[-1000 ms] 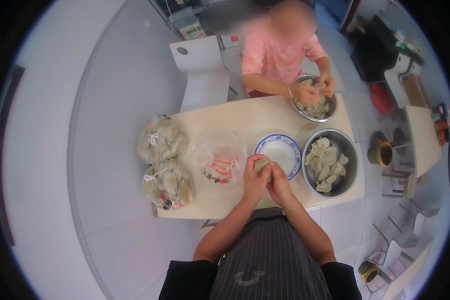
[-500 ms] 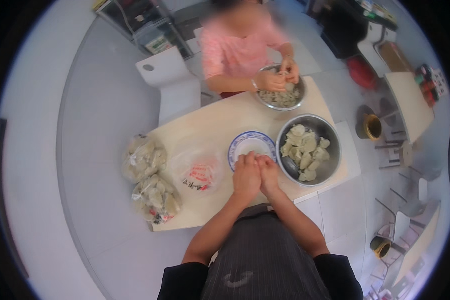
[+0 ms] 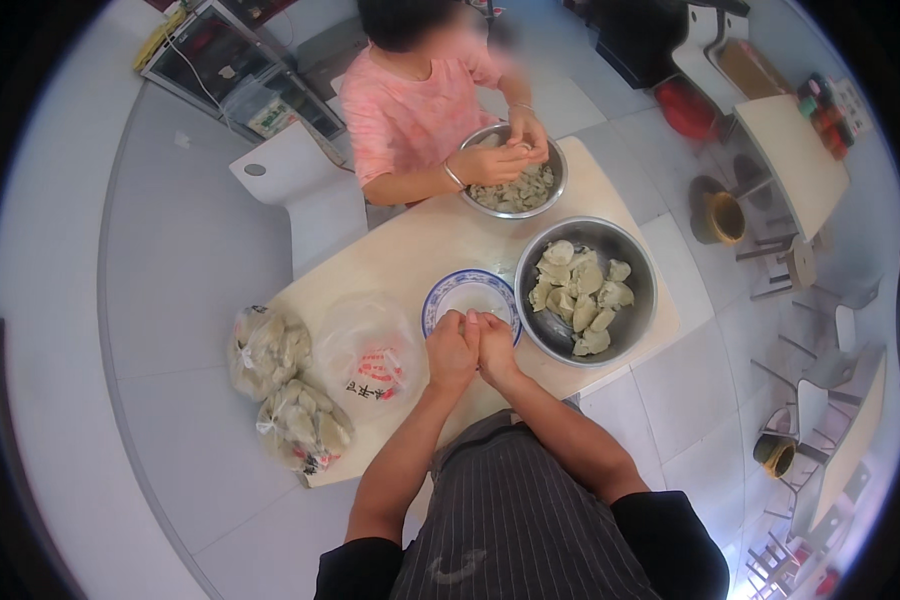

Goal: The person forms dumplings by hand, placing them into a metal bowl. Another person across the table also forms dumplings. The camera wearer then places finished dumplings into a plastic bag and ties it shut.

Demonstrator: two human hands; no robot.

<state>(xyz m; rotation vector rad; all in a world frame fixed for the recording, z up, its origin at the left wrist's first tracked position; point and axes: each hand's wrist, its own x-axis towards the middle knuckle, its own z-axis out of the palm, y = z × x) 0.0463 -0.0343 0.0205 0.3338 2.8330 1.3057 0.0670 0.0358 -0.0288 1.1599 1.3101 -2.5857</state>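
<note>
My left hand [image 3: 453,350] and my right hand [image 3: 495,348] are pressed together over a white plate [image 3: 473,275] with a blue patterned rim. Their fingers are closed around something I cannot make out, since the hands cover it. Just to the right of the plate stands a large steel bowl [image 3: 649,310] holding pale grey-green lumps [image 3: 591,283]. On the left, a clear plastic bag [image 3: 355,335] with red and black print lies flat on the table [image 3: 398,262].
Two knotted bags of similar lumps [image 3: 270,350] sit at the table's left edge. Across from me, a person in pink [image 3: 415,110] works with both hands over a smaller steel bowl [image 3: 562,185] of little pieces. A white chair [image 3: 315,205] stands beside that person.
The whole view has shifted, so the table and bowls sit further left. My hands stay together over the plate, now with the thumbs side by side on top.
</note>
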